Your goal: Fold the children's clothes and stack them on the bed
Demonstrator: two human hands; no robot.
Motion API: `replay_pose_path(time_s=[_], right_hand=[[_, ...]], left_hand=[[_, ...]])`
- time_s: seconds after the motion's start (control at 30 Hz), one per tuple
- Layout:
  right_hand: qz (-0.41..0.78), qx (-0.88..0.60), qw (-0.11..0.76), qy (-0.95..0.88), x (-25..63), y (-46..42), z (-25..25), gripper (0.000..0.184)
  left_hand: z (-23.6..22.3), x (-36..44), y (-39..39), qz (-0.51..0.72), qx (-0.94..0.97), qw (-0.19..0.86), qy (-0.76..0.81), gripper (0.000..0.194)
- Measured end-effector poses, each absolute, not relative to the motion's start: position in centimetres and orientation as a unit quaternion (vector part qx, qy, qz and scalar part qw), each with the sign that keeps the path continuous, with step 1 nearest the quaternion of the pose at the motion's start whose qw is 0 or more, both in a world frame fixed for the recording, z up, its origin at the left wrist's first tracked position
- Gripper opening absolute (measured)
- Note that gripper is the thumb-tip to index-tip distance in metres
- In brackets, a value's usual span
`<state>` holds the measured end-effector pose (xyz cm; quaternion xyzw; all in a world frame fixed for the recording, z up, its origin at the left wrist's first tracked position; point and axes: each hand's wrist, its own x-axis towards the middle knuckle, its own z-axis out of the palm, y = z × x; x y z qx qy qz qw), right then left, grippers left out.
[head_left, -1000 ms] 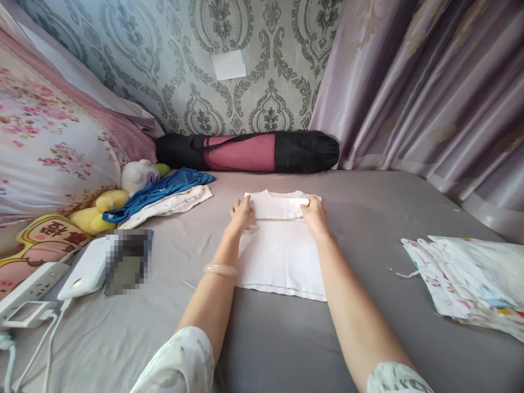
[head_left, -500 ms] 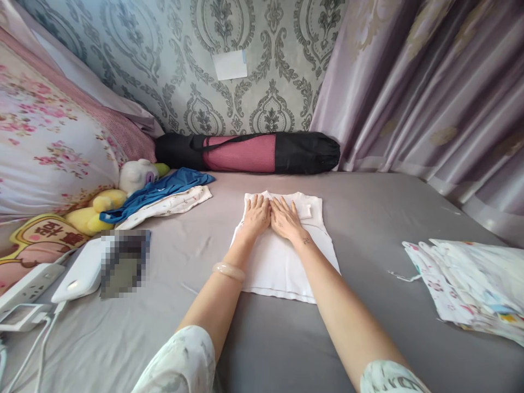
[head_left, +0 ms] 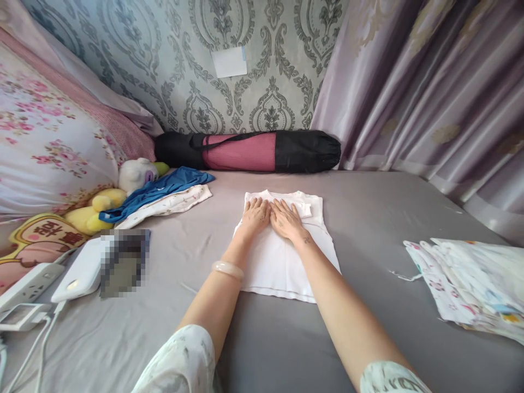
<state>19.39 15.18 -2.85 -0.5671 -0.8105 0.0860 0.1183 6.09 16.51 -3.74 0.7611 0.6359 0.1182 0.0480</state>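
Note:
A small white shirt [head_left: 282, 267] lies spread on the grey bed sheet [head_left: 278, 338], its neckline toward the wall and its hem toward me. My left hand [head_left: 256, 216] rests flat on the upper left of the shirt, fingers stretched out. Beside it, my right hand [head_left: 284, 219] also lies flat with fingers apart, near the middle of the upper part. The two hands almost meet at the index fingers. A small white tag or folded bit of cloth [head_left: 305, 210] shows just right of my right hand.
A pink and black rolled mat bag [head_left: 239, 152] lies along the wall. Left are a blue garment [head_left: 164, 188], a patterned white garment [head_left: 172, 204], plush toys, a white power bank [head_left: 79, 270] and a power strip [head_left: 30, 284]. A folded cloth stack [head_left: 470, 284] lies right.
Both hands have slid very slightly toward me over the shirt, still flat on it. More of the shirt's neckline shows above the fingertips.

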Motion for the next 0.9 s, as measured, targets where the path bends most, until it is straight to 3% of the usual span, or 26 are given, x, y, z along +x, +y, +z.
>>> replay_pose_path(time_s=[0.17,0.33,0.7,0.9], right_hand=[[0.04,-0.607,0.15,-0.78,19.7,15.4,-2.8,0.055],[0.063,-0.634,0.123,-0.761,19.9,15.6,-3.6,0.057],[0.069,-0.633,0.115,-0.762,19.9,15.8,-3.7,0.057],[0.015,-0.679,0.178,-0.712,20.6,16.1,-3.7,0.059]], left_hand=[[-3.4,5.8,16.6,0.162,0.721,0.009,0.673,0.055],[-4.2,5.1,17.0,0.125,0.699,0.054,0.702,0.062],[-3.6,5.0,16.8,0.13,0.69,0.07,0.709,0.06],[-3.4,5.3,16.6,0.178,0.695,0.025,0.696,0.059]])
